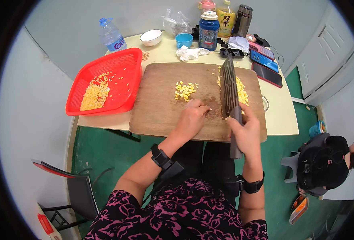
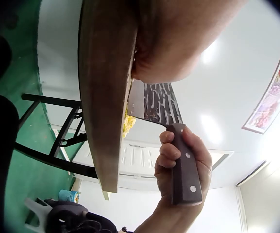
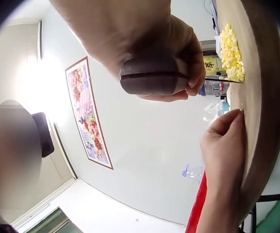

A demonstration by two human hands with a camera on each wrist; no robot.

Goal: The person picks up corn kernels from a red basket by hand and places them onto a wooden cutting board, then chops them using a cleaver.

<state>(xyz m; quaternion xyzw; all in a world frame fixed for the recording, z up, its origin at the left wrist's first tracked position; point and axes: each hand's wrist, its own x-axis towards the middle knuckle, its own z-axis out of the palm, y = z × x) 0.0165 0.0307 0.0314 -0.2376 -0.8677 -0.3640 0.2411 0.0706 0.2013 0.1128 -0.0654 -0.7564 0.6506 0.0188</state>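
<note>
Cleaver (image 1: 229, 86) upright over board (image 1: 161, 102).

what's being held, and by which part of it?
A cleaver, by its handle, in the right hand. Whether the left hand pinches anything cannot be told.

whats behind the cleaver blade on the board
Behind the cleaver, a pile of yellow pieces shows past the blade on the cutting board. The head view can't show what the blade covers.

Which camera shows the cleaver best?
The head view, showing the cleaver from blade to handle end, partly covered by the right hand. The left wrist view shows the handle's rivets and patterned blade, partly hidden by the left hand; the right wrist view, only the handle's end and a thin line of blade.
</note>
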